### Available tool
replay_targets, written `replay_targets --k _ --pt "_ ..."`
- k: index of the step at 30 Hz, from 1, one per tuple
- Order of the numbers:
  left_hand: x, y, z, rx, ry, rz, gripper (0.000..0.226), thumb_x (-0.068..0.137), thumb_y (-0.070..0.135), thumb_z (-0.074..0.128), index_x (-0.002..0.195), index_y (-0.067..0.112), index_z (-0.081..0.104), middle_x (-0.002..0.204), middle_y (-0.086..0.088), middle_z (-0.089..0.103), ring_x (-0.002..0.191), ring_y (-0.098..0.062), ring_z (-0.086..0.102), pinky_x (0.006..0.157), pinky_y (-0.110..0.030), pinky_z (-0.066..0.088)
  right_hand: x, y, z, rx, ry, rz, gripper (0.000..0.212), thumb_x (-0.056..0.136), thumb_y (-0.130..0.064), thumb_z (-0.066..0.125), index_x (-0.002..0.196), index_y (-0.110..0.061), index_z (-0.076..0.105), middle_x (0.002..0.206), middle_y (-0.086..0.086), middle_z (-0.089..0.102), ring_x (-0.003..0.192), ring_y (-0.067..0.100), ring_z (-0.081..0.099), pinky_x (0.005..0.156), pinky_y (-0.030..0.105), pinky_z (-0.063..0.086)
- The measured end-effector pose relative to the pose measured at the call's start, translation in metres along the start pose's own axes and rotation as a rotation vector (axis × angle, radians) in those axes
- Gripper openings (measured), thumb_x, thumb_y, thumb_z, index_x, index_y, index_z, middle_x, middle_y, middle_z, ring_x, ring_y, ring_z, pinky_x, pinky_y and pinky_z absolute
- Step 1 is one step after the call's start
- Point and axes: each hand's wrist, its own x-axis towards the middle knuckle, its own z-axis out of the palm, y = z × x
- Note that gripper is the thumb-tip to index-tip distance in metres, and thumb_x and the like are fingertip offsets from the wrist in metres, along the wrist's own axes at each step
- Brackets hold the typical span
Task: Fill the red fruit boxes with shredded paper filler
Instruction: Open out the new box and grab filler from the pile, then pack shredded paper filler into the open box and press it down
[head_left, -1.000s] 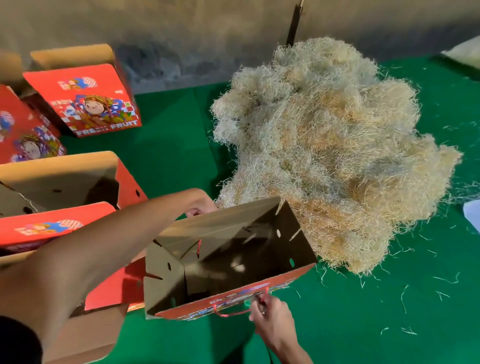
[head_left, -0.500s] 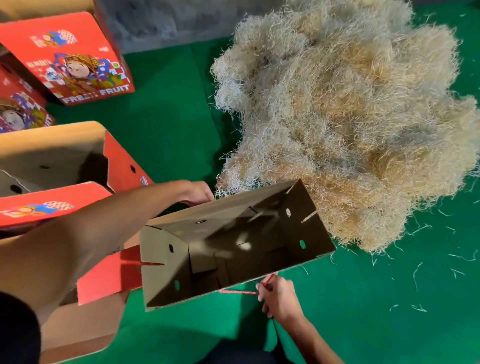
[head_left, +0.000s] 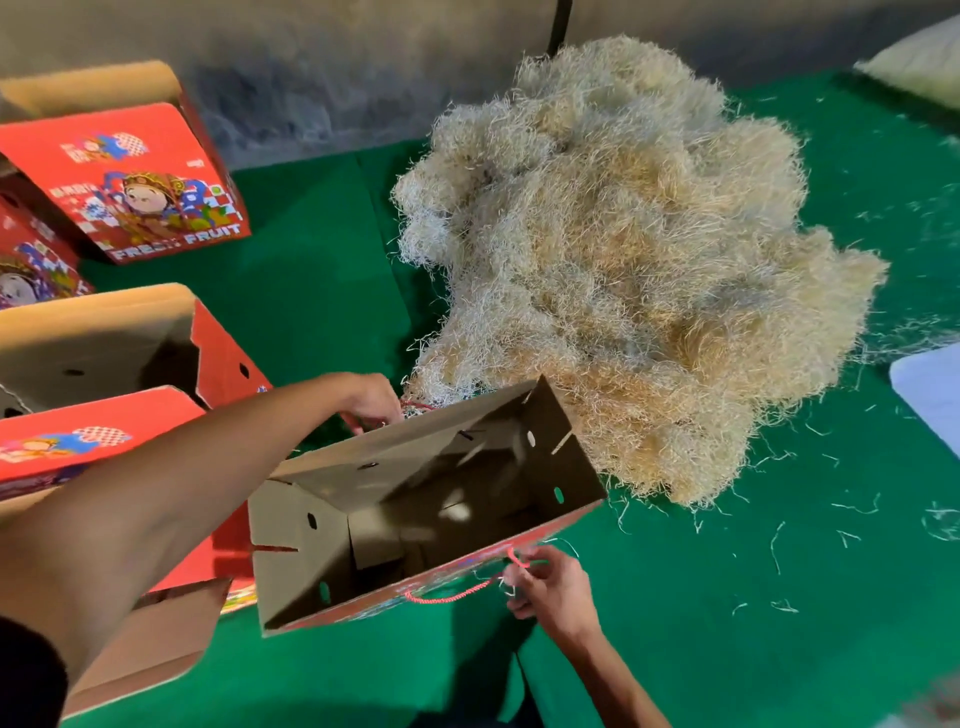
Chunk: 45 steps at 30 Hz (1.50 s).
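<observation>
An open red fruit box (head_left: 332, 525) stands on the green cloth in front of me, its brown inside empty. My left hand (head_left: 371, 402) reaches over the box's far wall and pinches a red cord handle there. At the near wall, my right hand (head_left: 545, 579) pinches the other red cord handle (head_left: 452, 597). A big pile of pale shredded paper filler (head_left: 623, 260) lies just behind and to the right of the box, touching its far corner.
Several other red fruit boxes (head_left: 130, 187) stand and lie at the left, some open with brown insides showing (head_left: 98, 338). Loose paper strands (head_left: 852, 506) dot the green cloth at the right. A white sheet (head_left: 930, 384) and a pale sack (head_left: 919, 67) sit at the right edge.
The box stays in place. My left hand now pinches the far cord handle, and my right hand has pulled the near cord out along the wall. My view shifted.
</observation>
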Motion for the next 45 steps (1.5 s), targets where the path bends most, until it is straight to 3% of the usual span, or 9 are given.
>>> replay_targets --k 7,14,17,22,27,31,36,40,45 --pt "-0.050 0.069 -0.032 -0.315 0.067 0.199 0.023 0.084 0.025 0.067 0.062 0.022 0.062 0.063 0.004 0.060 0.046 -0.007 0.051 0.044 -0.020 0.040 0.022 -0.053 -0.073 -0.293 0.139 -0.196 0.018 0.094 -0.009 0.060 0.111 -0.011 0.066 0.103 0.003 0.074 0.070 0.018 0.074 0.073 0.038 0.061" --pt "-0.082 0.141 -0.043 -0.613 0.351 0.539 0.024 0.095 0.047 0.062 0.104 0.027 0.072 0.094 0.016 0.075 0.082 -0.006 0.073 0.069 -0.027 0.058 0.047 -0.121 -0.154 -0.523 0.487 -0.390 0.044 0.092 -0.032 0.070 0.131 -0.016 0.057 0.138 0.006 0.055 0.098 0.016 0.063 0.094 0.042 0.054" --pt "-0.087 0.156 -0.031 -0.505 0.483 0.616 0.026 0.097 0.053 0.054 0.097 0.033 0.072 0.090 0.018 0.073 0.078 -0.002 0.071 0.070 -0.029 0.053 0.067 -0.152 -0.198 -0.632 0.735 -0.399 0.067 0.087 -0.040 0.074 0.142 -0.015 0.045 0.155 0.016 0.033 0.135 0.034 0.041 0.107 0.053 0.043" --pt "-0.084 0.166 -0.012 -0.328 0.606 0.614 0.030 0.096 0.060 0.050 0.097 0.037 0.068 0.096 0.017 0.069 0.078 0.002 0.067 0.066 -0.026 0.049 0.103 -0.177 -0.258 -0.617 0.777 -0.227 0.103 0.080 -0.054 0.076 0.155 -0.027 0.011 0.165 0.018 -0.007 0.148 0.051 0.008 0.112 0.073 0.016" --pt "-0.068 0.161 0.004 -0.078 0.454 0.494 0.052 0.092 0.068 0.050 0.076 0.024 0.072 0.053 0.009 0.049 0.040 -0.008 0.038 0.041 -0.022 0.027 0.139 -0.173 -0.269 -0.508 0.637 -0.111 0.114 0.075 -0.055 0.081 0.152 -0.039 -0.001 0.164 0.016 -0.017 0.143 0.061 0.006 0.106 0.080 0.017" --pt "-0.062 0.158 0.006 -0.028 0.415 0.482 0.040 0.091 0.070 0.051 0.070 0.043 0.073 0.042 0.009 0.044 0.037 -0.010 0.034 0.038 -0.022 0.024 0.154 -0.172 -0.266 -0.487 0.557 -0.116 0.096 0.080 -0.038 0.081 0.147 -0.036 0.012 0.158 0.022 0.009 0.132 0.064 0.027 0.101 0.077 0.033" --pt "-0.064 0.160 0.002 -0.074 0.314 0.441 0.048 0.091 0.063 0.057 0.074 0.023 0.075 0.050 0.008 0.048 0.050 -0.016 0.040 0.049 -0.027 0.029 0.147 -0.183 -0.267 -0.577 0.627 -0.181 0.052 0.095 -0.013 0.060 0.137 -0.024 0.031 0.133 0.025 0.038 0.089 0.043 0.058 0.067 0.049 0.059" --pt "-0.074 0.165 0.001 -0.182 0.345 0.455 0.027 0.093 0.048 0.064 0.079 0.027 0.073 0.074 0.016 0.069 0.069 -0.032 0.062 0.066 -0.038 0.050 0.131 -0.207 -0.262 -0.648 0.688 -0.324 0.047 0.095 -0.011 0.057 0.137 -0.018 0.037 0.128 0.025 0.048 0.061 0.020 0.044 0.045 0.025 0.036" --pt "-0.097 0.172 -0.004 -0.336 0.526 0.551 0.023 0.098 0.040 0.059 0.113 0.025 0.068 0.113 0.012 0.068 0.101 0.000 0.062 0.093 -0.026 0.049 0.090 -0.256 -0.229 -0.623 0.705 -0.511 0.059 0.094 -0.023 0.065 0.146 -0.022 0.037 0.123 0.021 0.054 0.062 0.015 0.047 0.048 0.022 0.034"
